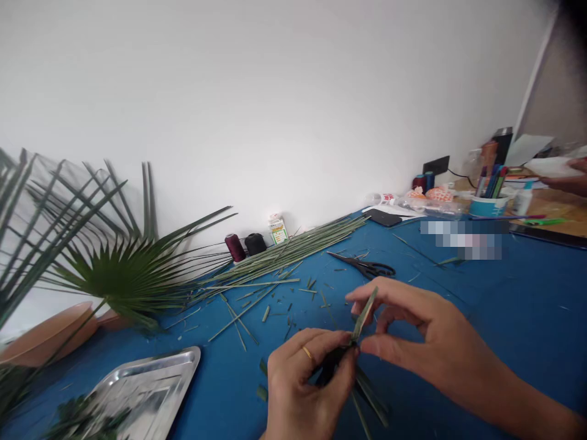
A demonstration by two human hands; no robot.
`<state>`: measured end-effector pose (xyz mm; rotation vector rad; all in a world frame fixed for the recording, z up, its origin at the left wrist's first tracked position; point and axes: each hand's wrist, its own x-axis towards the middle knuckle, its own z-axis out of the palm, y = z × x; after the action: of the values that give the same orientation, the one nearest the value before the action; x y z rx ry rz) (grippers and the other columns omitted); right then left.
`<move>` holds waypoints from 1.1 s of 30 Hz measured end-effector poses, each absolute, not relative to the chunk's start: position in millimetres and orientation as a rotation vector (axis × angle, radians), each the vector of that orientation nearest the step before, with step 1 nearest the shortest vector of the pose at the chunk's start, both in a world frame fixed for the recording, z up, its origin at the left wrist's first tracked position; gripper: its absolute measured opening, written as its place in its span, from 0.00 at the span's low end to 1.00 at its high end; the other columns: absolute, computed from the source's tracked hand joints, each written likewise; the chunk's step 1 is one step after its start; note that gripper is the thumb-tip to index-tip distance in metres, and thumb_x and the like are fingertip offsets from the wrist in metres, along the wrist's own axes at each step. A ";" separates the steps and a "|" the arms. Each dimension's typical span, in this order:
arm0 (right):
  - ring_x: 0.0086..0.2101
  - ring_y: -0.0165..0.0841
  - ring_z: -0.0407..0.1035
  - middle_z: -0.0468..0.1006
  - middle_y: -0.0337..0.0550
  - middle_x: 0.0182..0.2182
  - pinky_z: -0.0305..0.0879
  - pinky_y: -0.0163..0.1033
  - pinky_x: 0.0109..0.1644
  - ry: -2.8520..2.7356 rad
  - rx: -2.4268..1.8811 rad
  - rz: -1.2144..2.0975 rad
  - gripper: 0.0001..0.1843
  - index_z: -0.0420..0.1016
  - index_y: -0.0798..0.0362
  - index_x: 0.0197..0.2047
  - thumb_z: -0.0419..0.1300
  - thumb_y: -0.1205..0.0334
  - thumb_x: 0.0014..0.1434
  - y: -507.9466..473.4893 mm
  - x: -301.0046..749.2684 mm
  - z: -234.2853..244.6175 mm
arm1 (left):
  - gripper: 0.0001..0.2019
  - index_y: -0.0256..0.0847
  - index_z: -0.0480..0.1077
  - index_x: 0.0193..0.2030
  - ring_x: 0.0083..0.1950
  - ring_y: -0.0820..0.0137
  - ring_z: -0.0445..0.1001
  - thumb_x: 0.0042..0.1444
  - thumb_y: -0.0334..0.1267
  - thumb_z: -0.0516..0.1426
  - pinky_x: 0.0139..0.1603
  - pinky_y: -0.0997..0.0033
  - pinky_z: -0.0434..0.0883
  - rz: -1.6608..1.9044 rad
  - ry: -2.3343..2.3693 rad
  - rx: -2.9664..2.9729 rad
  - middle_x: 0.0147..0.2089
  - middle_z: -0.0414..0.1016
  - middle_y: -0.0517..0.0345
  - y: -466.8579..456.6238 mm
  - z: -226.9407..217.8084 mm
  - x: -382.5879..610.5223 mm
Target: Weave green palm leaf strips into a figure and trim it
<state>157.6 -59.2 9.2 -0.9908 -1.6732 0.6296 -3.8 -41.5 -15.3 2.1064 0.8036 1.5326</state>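
Observation:
My left hand, with a ring on one finger, is closed around a small dark green folded leaf piece low in the middle of the view. My right hand pinches a narrow pale green leaf strip that rises from that piece, thumb and fingers pressed on it. More strip ends trail down below my hands over the blue table.
Black scissors lie just beyond my hands. A bundle of long leaf strips and cut scraps lie further back, with thread spools by the wall. A fan palm leaf, a metal tray and a bowl sit left. Another person's hand is far right.

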 end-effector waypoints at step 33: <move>0.23 0.25 0.56 0.60 0.32 0.20 0.53 0.31 0.26 -1.700 -1.125 0.477 0.14 0.58 0.53 0.20 0.53 0.66 0.56 -55.8 144.5 10.9 | 0.02 0.38 0.73 0.25 0.23 0.75 0.70 0.44 0.30 0.61 0.23 0.80 0.66 1.317 0.895 1.893 0.23 0.74 0.60 -46.0 -17.1 -5.6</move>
<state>144.5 -55.8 10.9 -1.1247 -1.6999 0.4766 -5.6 -46.0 -17.1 1.8933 0.8946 1.3171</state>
